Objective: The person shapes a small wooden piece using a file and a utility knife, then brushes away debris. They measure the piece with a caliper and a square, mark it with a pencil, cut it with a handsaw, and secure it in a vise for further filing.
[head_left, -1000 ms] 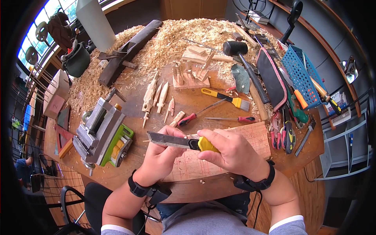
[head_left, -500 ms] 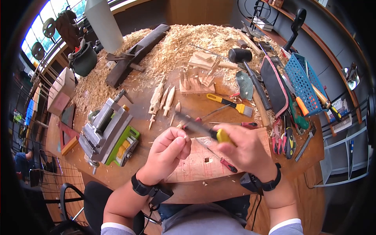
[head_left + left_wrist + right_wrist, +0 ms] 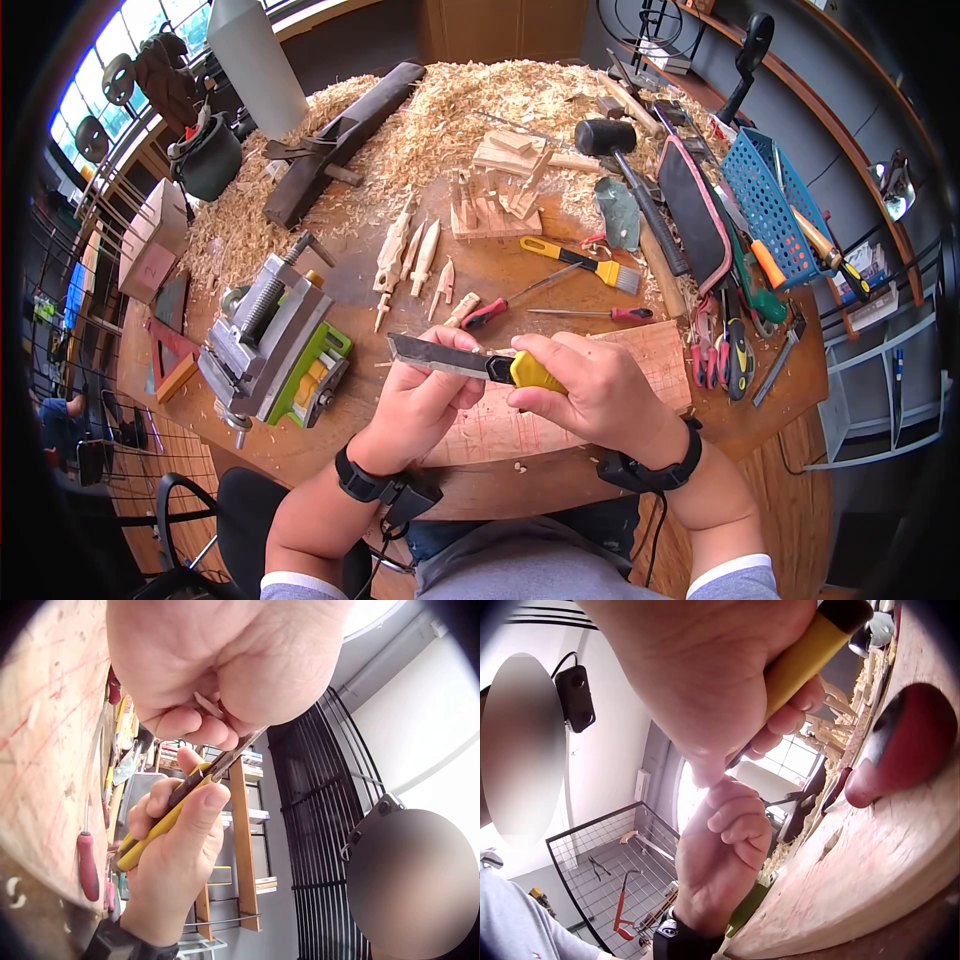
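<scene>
My right hand (image 3: 600,385) grips a yellow and black snap-off utility knife (image 3: 535,372) by its handle. Its wide blade (image 3: 430,356) points left and crosses over the fingers of my left hand (image 3: 408,405). Between the curled fingers and thumb of that left hand, the left wrist view shows a small pale wood piece (image 3: 208,705), mostly hidden by the palm. Below both hands lies a wooden board (image 3: 500,435) with red pencilled lines. A red-handled screwdriver (image 3: 88,866) rests on it, covered by my right hand in the head view.
A vise (image 3: 265,335) with a green base stands at left. Carved wooden figures (image 3: 393,262) and a yellow-handled brush (image 3: 580,260) lie beyond the hands. Wood shavings (image 3: 470,100) heap at the back. To the right are a black mallet (image 3: 605,137) and a blue basket (image 3: 765,200).
Half a second ago the knife was swung up and right, blurred, apart from my left hand. It has come back down across the left fingers, much as one second ago.
</scene>
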Tool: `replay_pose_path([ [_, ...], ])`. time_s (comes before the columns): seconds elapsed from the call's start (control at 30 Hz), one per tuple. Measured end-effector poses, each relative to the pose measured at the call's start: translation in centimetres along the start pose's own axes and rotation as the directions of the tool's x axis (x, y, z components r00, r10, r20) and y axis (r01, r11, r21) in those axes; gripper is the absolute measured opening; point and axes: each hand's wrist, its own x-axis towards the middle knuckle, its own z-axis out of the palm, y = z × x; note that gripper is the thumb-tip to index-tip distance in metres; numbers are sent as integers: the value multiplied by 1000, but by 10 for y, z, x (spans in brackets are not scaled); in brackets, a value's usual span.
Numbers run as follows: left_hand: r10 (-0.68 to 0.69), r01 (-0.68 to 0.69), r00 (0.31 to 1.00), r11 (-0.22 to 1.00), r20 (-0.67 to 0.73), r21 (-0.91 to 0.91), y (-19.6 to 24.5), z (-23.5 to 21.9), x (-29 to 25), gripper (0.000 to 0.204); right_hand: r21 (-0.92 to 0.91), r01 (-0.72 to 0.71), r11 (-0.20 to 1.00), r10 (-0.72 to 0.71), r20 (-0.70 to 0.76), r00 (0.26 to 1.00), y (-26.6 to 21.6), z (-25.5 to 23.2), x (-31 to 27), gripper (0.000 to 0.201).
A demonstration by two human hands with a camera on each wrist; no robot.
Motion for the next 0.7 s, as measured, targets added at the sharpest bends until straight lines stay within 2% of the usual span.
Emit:
replay_pose_path([
  [0.4,24,-25,1000,999,17,47,0,-2,1,13,-45,2,999,-3,-25,1000,-1,-1,2,49],
  [0.5,19,-20,1000,998,6,53,0,-3,1,12,-29,-9,1000,8,-18,1000,0,0,3,48],
  [0.57,28,-31,997,999,68,41,0,-6,2,14,-18,-22,1000,22,5,1000,2,1,4,45],
  [0.7,27,-28,999,999,39,28,0,-6,5,10,30,-29,999,29,-5,1000,4,2,5,42],
])
